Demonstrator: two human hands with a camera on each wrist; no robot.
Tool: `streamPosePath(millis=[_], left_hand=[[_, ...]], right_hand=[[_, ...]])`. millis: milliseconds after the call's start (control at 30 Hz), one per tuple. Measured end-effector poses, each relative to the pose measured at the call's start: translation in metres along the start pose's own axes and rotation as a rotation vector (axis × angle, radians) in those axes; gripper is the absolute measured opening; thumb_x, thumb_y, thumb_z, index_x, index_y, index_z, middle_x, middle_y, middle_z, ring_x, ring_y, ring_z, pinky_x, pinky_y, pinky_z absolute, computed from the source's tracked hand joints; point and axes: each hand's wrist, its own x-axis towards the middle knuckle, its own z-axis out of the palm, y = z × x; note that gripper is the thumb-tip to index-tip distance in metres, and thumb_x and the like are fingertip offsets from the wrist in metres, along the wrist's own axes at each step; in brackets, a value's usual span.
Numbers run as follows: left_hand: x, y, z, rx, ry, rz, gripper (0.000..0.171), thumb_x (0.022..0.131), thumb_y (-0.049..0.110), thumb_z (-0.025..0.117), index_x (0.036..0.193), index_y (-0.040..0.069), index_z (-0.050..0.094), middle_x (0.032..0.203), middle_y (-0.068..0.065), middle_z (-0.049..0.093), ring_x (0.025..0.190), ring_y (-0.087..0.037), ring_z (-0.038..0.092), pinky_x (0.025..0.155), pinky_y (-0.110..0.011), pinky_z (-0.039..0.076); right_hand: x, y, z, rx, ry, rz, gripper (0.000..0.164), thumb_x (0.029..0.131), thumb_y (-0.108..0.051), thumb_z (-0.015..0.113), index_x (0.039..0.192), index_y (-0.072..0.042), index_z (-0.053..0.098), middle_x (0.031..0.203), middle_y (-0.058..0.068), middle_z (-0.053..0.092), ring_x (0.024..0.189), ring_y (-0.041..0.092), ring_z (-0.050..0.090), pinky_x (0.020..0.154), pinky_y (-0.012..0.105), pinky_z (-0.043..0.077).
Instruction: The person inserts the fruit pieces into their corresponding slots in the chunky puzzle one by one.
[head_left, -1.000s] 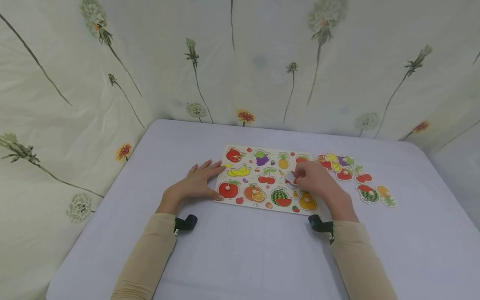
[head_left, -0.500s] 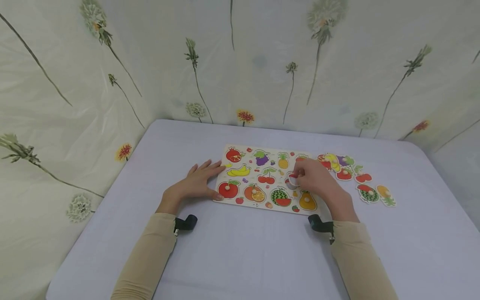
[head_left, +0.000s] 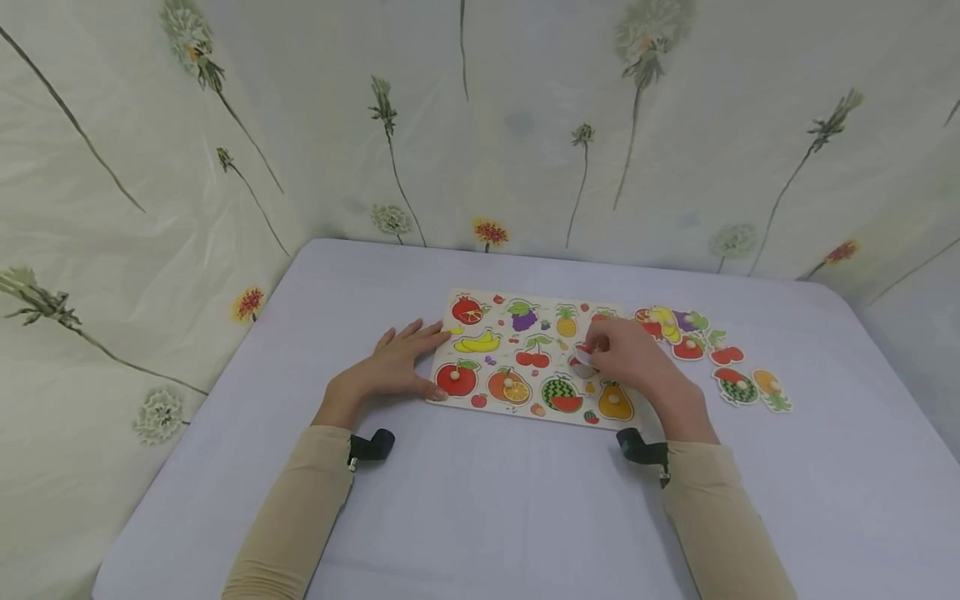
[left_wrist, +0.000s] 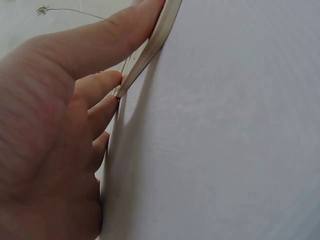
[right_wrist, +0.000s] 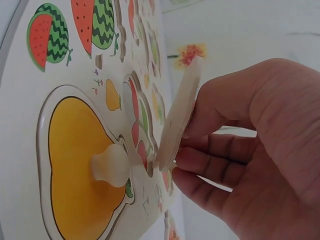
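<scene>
My right hand point(head_left: 628, 354) pinches a wooden puzzle piece point(right_wrist: 182, 112) over the right part of a fruit puzzle board point(head_left: 543, 303). In the right wrist view the piece stands tilted on edge, its lower end right at a recess point(right_wrist: 141, 127) with red and green print. The piece's picture is mostly hidden. Beside that recess sits a knobbed pear piece point(right_wrist: 80, 165). My left hand point(head_left: 386, 364) lies at the board's left side with fingers spread, fingertips and thumb on its edge point(left_wrist: 162, 32). Knobbed apple point(head_left: 457, 381) and orange point(head_left: 510, 388) pieces sit in the board's front row.
Right of the board lie several loose pieces, among them a watermelon point(head_left: 737, 388), a pineapple point(head_left: 772, 392), cherries point(head_left: 726, 355) and bananas point(head_left: 664, 323). A white cloth covers the table point(head_left: 480, 508). A flower-printed curtain point(head_left: 517, 158) hangs behind and at the left.
The piece in my right hand has turned and tilted slightly over the same recess, with only a small shift of the fingers. My left hand has stayed in place.
</scene>
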Motion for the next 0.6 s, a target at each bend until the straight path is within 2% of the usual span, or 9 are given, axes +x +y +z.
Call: streamPosePath(millis=[367,600], left_hand=[[0.0001,-0.0007,0.0002,-0.006,0.003,0.008,0.098,0.074,0.052,0.079,0.157,0.033,0.029,0.168,0.009,0.018,0.157,-0.021,0.001,0.126,-0.055,-0.003],[0.0001,-0.0008,0.0001,-0.011,0.002,0.006,0.098,0.074,0.052,0.079,0.157,0.033,0.029,0.168,0.009,0.018,0.157,-0.021,0.001,0.126,-0.054,-0.004]], right_hand=[[-0.0006,0.0023,-0.005,0.025,-0.006,0.017,0.013,0.092,-0.014,0.061,0.104,-0.014,0.067,0.104,0.01,0.062,0.099,0.027,0.053,0.077,0.033,0.048],[0.0007,0.0033,-0.0034,0.043,-0.005,0.009,0.011,0.09,-0.012,0.064,0.099,-0.014,0.068,0.103,0.009,0.061,0.098,0.027,0.051,0.077,0.034,0.047]])
